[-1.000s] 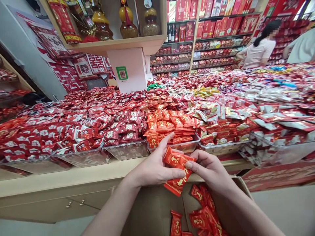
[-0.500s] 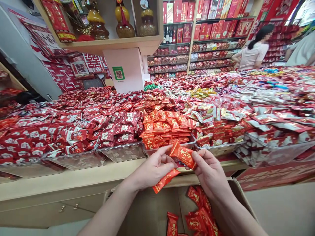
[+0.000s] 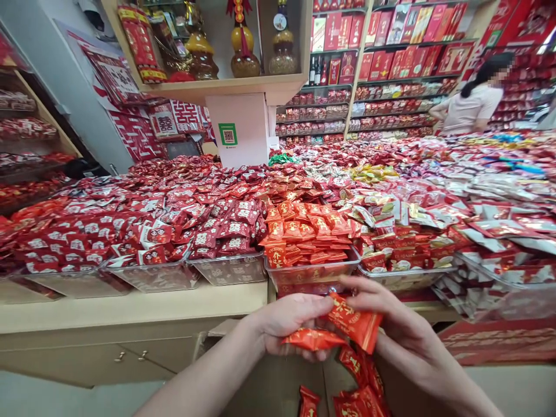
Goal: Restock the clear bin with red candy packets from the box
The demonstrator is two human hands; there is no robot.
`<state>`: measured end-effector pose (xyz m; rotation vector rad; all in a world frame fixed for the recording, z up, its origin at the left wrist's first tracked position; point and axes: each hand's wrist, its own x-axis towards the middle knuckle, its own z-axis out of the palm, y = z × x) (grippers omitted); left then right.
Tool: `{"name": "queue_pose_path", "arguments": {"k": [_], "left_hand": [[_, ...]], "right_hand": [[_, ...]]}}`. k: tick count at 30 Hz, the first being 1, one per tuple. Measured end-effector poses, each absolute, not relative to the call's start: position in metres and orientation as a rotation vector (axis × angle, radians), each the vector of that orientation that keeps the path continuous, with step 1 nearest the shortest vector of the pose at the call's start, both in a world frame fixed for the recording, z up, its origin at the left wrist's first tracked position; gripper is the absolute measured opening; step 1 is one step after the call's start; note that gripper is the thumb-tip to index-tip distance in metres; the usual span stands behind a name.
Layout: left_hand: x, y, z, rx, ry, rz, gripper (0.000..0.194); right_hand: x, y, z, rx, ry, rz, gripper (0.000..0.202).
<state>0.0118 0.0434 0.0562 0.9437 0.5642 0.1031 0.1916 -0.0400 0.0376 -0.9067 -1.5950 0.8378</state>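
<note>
My left hand (image 3: 292,324) is closed around a red candy packet (image 3: 313,339) lying across its fingers, its thumb reaching to a second red packet (image 3: 357,322). That second packet is tilted between both hands, with my right hand (image 3: 397,324) on its right side, fingers over the top. Below them, a cardboard box (image 3: 260,379) holds several loose red packets (image 3: 362,402). Just beyond my hands stands a clear bin (image 3: 313,275) heaped with orange-red packets (image 3: 306,223).
Clear bins of red packets (image 3: 152,272) line the counter edge (image 3: 174,310) to the left, and more bins (image 3: 408,275) stand to the right. A white pillar (image 3: 243,130) rises behind. At the back right is a person in a light shirt (image 3: 469,107).
Both hands have moved lower, away from the bin. The left packet now lies flatter in my left hand, and my right fingers have shifted over the other packet. The view has turned slightly left.
</note>
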Motion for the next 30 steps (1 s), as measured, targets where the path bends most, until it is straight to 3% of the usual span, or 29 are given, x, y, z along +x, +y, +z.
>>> {"name": "queue_pose_path", "arguments": {"k": [4, 8, 13, 16, 22, 30], "left_hand": [[0.002, 0.044, 0.07, 1.148, 0.557, 0.165, 0.037], [-0.027, 0.058, 0.095, 1.372, 0.75, 0.541, 0.024], [-0.046, 0.077, 0.093, 1.335, 0.913, 0.867, 0.045], [-0.043, 0.083, 0.077, 1.423, 0.962, 0.884, 0.053], [-0.038, 0.087, 0.062, 1.497, 1.013, 0.894, 0.048], [-0.036, 0.088, 0.062, 1.503, 1.026, 0.85, 0.031]], "right_hand": [[0.198, -0.027, 0.046, -1.027, -1.628, 0.619, 0.015], [0.195, 0.014, 0.068, -1.258, -1.505, 0.336, 0.012], [0.177, 0.066, 0.088, -1.287, -1.812, 0.224, 0.013], [0.166, 0.08, 0.088, -1.309, -1.981, 0.202, 0.014], [0.164, 0.085, 0.087, -1.375, -2.007, 0.19, 0.017], [0.161, 0.094, 0.09, -1.401, -2.086, 0.303, 0.014]]}}
